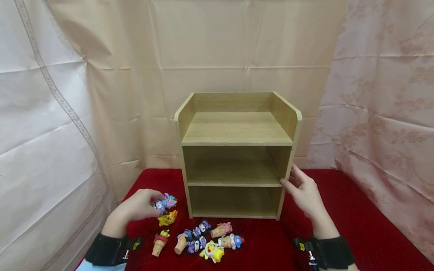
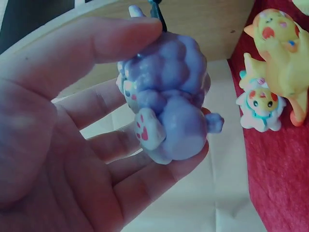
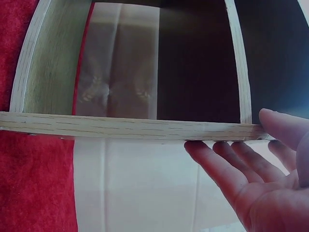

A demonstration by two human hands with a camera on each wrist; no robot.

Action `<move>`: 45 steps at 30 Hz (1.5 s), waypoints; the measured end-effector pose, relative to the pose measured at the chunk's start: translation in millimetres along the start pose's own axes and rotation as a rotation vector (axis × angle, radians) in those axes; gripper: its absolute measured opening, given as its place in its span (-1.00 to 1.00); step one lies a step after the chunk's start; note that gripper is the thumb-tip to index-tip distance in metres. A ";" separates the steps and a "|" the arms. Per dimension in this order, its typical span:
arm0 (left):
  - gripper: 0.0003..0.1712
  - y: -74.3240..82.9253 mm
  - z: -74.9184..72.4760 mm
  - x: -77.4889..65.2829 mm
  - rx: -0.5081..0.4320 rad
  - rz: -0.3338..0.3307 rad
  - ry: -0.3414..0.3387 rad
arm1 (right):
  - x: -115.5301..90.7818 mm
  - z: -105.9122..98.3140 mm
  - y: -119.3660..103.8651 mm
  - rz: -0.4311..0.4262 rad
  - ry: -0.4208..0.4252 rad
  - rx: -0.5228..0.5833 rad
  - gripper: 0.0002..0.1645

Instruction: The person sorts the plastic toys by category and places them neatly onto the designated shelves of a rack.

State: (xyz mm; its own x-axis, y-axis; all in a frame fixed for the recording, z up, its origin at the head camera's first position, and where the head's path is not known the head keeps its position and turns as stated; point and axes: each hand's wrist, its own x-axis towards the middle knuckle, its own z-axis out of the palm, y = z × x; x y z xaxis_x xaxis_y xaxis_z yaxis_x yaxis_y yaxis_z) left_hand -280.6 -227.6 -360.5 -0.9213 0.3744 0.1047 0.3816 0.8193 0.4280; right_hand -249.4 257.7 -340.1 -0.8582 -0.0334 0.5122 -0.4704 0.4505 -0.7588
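My left hand [image 1: 140,205] holds a small purple figurine [image 2: 176,106] with a bumpy, wool-like coat and pink paw pads, the thumb on one side and the fingers on the other. It is left of a light wooden shelf unit [image 1: 237,143], over the red cloth. Near that hand lies a yellow-orange figurine [image 1: 168,218]; the left wrist view also shows a little figure in a white outfit [image 2: 261,110] beside it. On the right, my right hand [image 1: 303,192] grips the unit's side panel [image 3: 145,126], thumb at its front edge and fingers along the outer face.
Several figurines lie on the red cloth [image 1: 257,244] before the unit, among them a yellow one [image 1: 213,252], a pink-topped cone [image 1: 222,229] and a red-capped figure [image 1: 232,241]. Another cone figure [image 1: 159,242] lies farther left. A beige curtain [image 1: 244,45] hangs behind.
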 end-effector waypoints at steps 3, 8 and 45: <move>-0.65 3.7 -0.2 -0.2 -0.010 0.030 0.008 | 0.1 -0.1 1.5 -0.001 0.002 -0.004 -0.24; -0.63 11.1 -1.1 -0.1 -0.036 0.084 0.025 | 4.8 0.2 23.6 0.001 0.005 0.001 -0.21; -0.53 69.3 8.8 2.7 -0.312 0.334 0.380 | 1.5 1.2 7.5 -0.006 0.005 -0.012 -0.22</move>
State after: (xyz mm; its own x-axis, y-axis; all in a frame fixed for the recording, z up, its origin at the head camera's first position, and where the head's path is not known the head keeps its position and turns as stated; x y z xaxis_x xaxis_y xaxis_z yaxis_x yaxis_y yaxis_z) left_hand -256.0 -166.1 -338.4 -0.7395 0.3609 0.5683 0.6682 0.4962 0.5544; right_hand -254.4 260.0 -345.5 -0.8545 -0.0318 0.5185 -0.4728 0.4613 -0.7508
